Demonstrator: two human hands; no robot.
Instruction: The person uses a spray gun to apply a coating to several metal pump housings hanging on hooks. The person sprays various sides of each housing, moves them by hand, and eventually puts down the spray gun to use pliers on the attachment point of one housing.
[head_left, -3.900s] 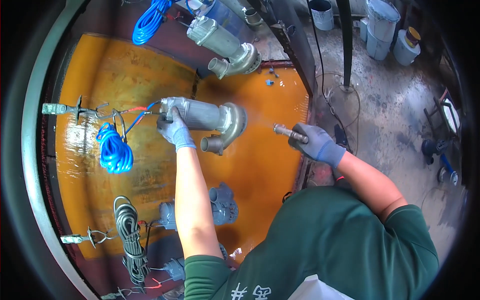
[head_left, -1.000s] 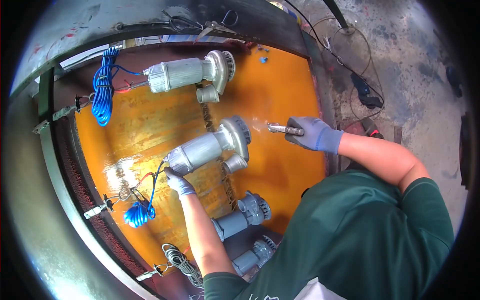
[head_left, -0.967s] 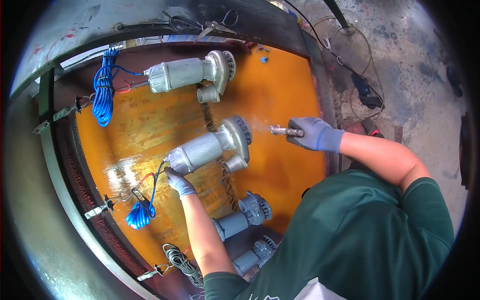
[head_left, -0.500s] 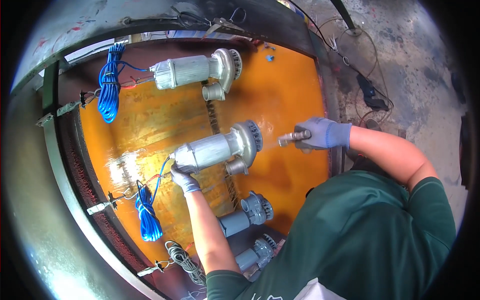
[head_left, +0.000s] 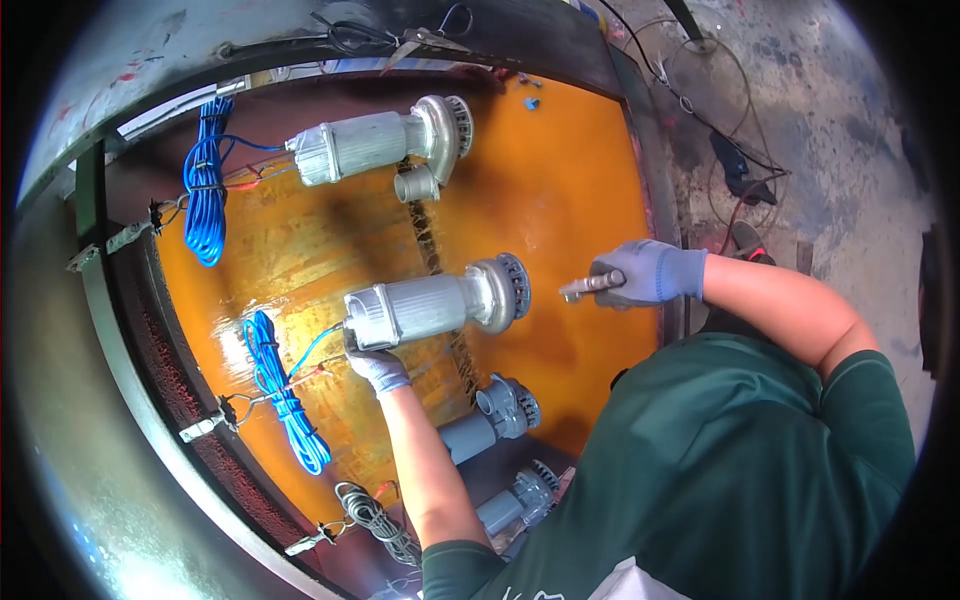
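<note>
1. Grasping the middle silver pump [head_left: 425,308] at its cable end: fingers of the left hand [head_left: 380,370].
2. That pump, over an orange surface [head_left: 565,180], has turned, hiding its earlier-visible outlet.
3. Right hand [head_left: 637,274] fingers clench a spray gun [head_left: 592,284], apart from the pump.

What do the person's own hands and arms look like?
The left hand and right hand each wear a blue-grey glove, darker on the palm side. The forearms are bare; above them come short, dark green sleeves.
</note>
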